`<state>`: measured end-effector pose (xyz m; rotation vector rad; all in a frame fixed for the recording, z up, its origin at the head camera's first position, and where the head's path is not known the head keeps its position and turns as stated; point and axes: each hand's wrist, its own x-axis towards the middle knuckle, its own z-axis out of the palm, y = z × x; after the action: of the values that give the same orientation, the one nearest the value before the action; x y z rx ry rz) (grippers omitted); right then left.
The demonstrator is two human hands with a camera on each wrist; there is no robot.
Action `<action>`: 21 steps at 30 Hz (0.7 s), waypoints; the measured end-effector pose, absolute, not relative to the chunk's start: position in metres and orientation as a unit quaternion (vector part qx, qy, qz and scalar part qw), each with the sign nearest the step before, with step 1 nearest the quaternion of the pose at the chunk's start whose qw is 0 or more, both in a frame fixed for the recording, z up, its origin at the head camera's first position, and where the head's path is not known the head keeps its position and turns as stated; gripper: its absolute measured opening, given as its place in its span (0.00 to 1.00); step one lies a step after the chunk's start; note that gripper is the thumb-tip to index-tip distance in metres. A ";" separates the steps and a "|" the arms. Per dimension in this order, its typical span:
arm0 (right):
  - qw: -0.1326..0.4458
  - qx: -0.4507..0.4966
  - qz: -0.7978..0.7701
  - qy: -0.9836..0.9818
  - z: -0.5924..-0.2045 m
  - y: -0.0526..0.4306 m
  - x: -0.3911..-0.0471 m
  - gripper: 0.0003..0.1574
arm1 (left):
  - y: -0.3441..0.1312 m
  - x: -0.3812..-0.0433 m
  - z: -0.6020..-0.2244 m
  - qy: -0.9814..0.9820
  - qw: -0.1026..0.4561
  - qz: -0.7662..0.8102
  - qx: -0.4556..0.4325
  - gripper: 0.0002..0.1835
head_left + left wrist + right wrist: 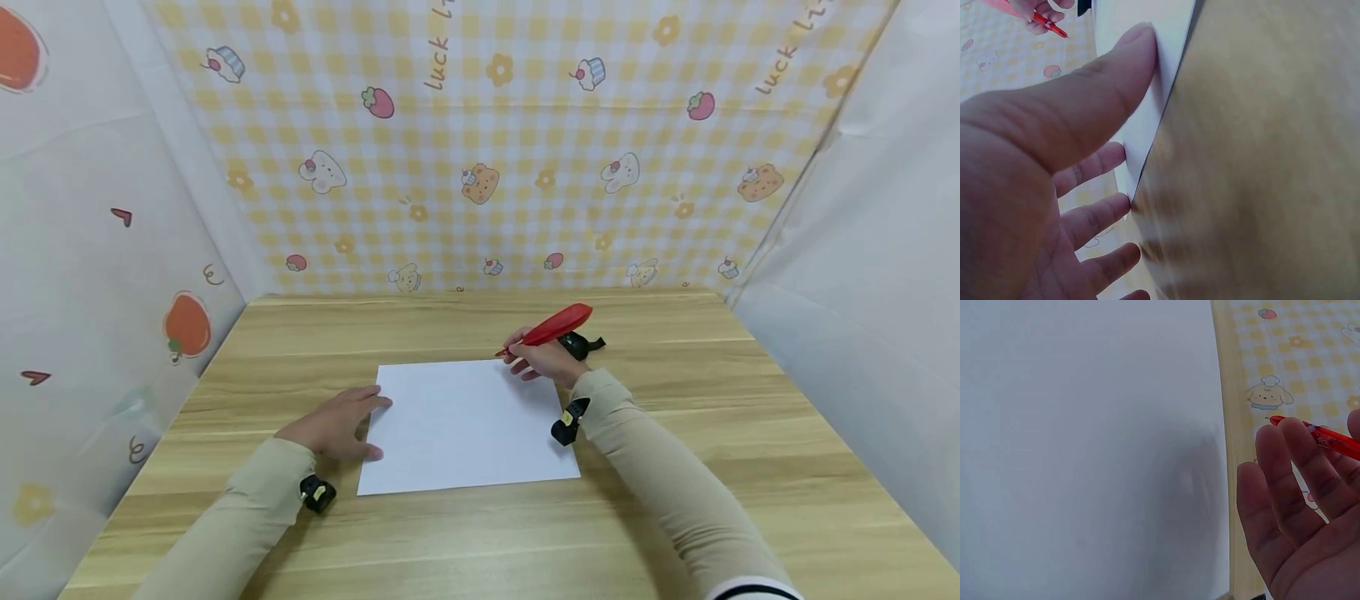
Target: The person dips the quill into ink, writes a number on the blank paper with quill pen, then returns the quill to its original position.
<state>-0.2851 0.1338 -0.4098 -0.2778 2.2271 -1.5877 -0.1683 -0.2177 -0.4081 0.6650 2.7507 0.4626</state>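
Observation:
A white sheet of paper (465, 433) lies flat on the wooden table. My left hand (333, 425) rests at its left edge, thumb and fingers spread; in the left wrist view the thumb (1129, 59) lies over the sheet. Above the sheet's far right part, my right hand (551, 362) pinches a red feather-topped pen (558, 323). The pen's tip points left, off the paper's surface. In the right wrist view the pen (1335, 441) sticks out past the fingers, its grip partly hidden.
A black rounded thing (576, 345) with a short tail stands just behind my right hand, partly covered by it. The wooden table (480, 546) reaches back to a yellow checked cloth (517, 225). White cloth walls close both sides.

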 end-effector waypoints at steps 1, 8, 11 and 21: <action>0.195 -0.097 -0.565 0.796 -0.411 0.132 -0.285 0.11 | -0.218 -0.169 -0.409 0.950 0.137 0.160 0.230 0.41; 0.198 -0.081 -0.569 0.794 -0.414 0.121 -0.285 0.10 | -0.219 -0.172 -0.408 0.949 0.146 0.167 0.223 0.42; 0.200 -0.083 -0.573 0.790 -0.415 0.116 -0.283 0.11 | -0.218 -0.173 -0.407 0.949 0.151 0.168 0.221 0.42; 0.203 -0.095 -0.574 0.788 -0.420 0.094 -0.278 0.10 | -0.217 -0.171 -0.409 0.950 0.156 0.168 0.211 0.41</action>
<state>-0.2776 0.0940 -0.4201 -0.2646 2.1990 -1.6023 -0.1707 -0.2168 -0.4091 0.6050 2.7200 0.4811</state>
